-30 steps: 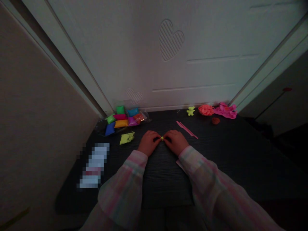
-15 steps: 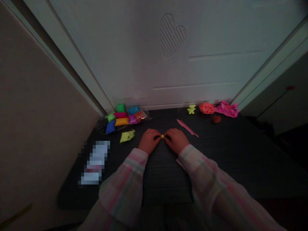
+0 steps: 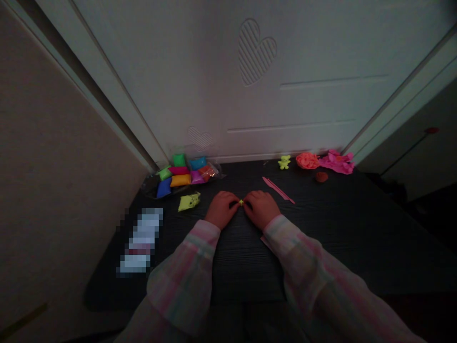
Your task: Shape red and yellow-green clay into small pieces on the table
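Over the middle of the dark table, my left hand [image 3: 222, 210] and my right hand [image 3: 262, 208] meet at their fingertips. Between them they pinch a small yellow piece of modelling clay [image 3: 241, 203], star-like in outline, one hand on each side. Left of my left hand lies an opened yellow clay packet [image 3: 189, 202]. Two thin pink modelling tools [image 3: 278, 189] rest side by side just beyond my right hand. A flat pink edge [image 3: 266, 242] shows from under my right sleeve; the rest of it is hidden.
Several coloured clay packets [image 3: 181, 180] lie in clear plastic at the back left. Along the back right are a yellow bear figure [image 3: 284, 162], a coral clay piece [image 3: 307, 161], a pink clay piece [image 3: 337, 162] and a small red lump [image 3: 322, 176]. A white door [image 3: 185, 71] borders the table [image 3: 246, 276].
The whole view shifted slightly between the first two frames. Both hands keep their pinch on the yellow clay piece, and the other things stay where they lay.
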The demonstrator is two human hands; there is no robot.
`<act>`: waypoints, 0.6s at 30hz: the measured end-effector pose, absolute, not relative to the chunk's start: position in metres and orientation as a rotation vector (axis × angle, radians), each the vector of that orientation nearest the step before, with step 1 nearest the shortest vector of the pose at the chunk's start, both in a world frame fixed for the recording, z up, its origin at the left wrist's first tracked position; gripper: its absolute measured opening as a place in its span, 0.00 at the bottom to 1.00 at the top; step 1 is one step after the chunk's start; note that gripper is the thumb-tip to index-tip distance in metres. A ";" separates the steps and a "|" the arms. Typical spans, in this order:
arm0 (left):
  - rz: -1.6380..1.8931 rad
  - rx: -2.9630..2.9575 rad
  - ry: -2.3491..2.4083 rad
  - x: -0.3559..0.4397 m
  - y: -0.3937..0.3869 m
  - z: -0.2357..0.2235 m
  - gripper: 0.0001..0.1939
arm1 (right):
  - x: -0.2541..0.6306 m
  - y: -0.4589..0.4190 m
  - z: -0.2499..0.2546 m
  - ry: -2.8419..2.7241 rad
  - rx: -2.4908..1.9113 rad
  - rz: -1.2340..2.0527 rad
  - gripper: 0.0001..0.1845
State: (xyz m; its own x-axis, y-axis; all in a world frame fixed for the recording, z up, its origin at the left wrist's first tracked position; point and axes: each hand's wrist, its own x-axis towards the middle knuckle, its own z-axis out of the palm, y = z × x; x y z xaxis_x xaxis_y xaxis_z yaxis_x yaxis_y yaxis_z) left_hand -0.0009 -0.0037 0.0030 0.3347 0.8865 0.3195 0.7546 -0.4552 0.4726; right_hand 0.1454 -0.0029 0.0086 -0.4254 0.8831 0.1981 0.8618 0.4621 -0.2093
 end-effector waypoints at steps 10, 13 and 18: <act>0.816 2.294 1.482 -0.002 -0.004 0.003 0.04 | 0.150 0.000 0.006 -2.390 -1.471 0.222 0.08; 0.826 2.266 1.533 -0.002 -0.004 0.003 0.03 | 0.150 0.000 0.007 -2.375 -1.464 0.236 0.08; 0.836 2.282 1.489 -0.001 -0.005 0.005 0.05 | 0.152 0.000 0.006 -2.351 -1.430 0.293 0.07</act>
State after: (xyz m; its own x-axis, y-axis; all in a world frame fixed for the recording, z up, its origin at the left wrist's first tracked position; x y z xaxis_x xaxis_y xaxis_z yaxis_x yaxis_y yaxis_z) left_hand -0.0010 -0.0053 0.0052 0.2972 0.9031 0.3101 0.7348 -0.4237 0.5296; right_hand 0.1519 0.0002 0.0064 -0.4152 0.8862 0.2056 0.8088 0.4630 -0.3626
